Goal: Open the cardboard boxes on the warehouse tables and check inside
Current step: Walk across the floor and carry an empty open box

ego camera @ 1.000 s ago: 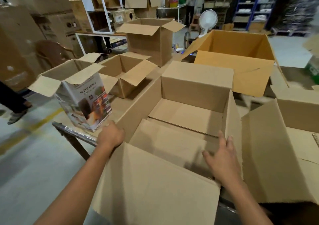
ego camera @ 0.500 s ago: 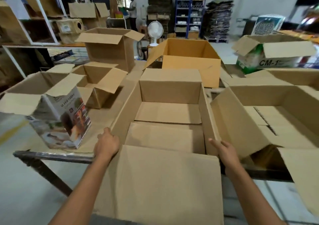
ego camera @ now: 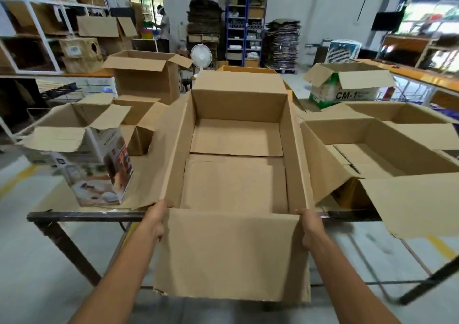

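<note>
Head view: left hand [ego camera: 154,221] and right hand [ego camera: 308,226] grip open cardboard box [ego camera: 236,134] near corners, fingers seemingly hidden.

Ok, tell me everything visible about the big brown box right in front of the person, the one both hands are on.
The big box is plain brown cardboard, unprinted, standing upright on the table with its top open. The near flap hangs down over the table edge; the far flap stands up. Inside only the folded bottom flaps show, nothing else. The left hand and right hand hold its two near corners. A printed box stands to its left and another open box to its right.
</note>
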Action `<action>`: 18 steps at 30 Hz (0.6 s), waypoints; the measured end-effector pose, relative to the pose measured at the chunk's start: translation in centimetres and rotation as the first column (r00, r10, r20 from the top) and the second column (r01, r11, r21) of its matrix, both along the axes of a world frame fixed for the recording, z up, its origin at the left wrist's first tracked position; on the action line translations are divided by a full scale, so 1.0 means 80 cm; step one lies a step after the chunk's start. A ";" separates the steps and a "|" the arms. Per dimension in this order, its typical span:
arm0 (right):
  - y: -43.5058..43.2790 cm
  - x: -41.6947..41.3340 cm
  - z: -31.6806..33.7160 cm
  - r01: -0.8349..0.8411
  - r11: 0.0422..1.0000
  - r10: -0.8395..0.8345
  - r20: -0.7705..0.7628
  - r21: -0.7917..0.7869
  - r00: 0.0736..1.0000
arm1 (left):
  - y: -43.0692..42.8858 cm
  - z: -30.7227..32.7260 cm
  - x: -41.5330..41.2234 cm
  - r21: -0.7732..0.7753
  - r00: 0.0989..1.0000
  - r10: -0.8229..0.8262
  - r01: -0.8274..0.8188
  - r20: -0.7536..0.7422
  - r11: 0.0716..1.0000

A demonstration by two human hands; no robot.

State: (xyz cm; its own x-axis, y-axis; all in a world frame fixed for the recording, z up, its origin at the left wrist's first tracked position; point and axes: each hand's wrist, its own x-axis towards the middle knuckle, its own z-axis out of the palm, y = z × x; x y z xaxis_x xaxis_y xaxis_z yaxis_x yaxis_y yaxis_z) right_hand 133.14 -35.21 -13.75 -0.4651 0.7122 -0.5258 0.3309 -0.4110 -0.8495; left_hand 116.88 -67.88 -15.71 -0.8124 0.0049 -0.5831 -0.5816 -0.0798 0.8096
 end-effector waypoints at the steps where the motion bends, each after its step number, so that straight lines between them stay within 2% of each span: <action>1: -0.004 0.006 0.002 -0.005 0.999 0.005 -0.006 0.034 1.000 | -0.002 0.000 0.005 -0.025 1.000 0.022 -0.022 -0.015 0.999; 6: -0.012 0.032 0.001 -0.103 0.990 0.102 0.011 0.093 0.995 | -0.012 0.001 0.039 -0.066 0.978 0.109 -0.122 -0.175 0.990; 13: -0.018 0.052 0.053 -0.067 0.991 0.076 -0.074 0.120 0.994 | -0.033 -0.045 0.008 -0.046 0.957 0.145 -0.162 -0.253 0.986; 18: -0.011 0.063 0.097 -0.034 0.995 0.051 -0.184 0.097 0.982 | -0.015 0.052 0.039 -0.027 0.916 0.171 -0.194 -0.364 0.981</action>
State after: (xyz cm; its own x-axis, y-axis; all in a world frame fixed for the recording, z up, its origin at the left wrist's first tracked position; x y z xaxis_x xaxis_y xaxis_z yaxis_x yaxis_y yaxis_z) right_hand 138.20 -36.09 -6.02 -0.5793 0.7314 -0.3598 0.1791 -0.3164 -0.9316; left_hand 119.99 -69.06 -11.55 -0.9501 -0.1898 -0.2476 -0.2320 -0.1008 0.9675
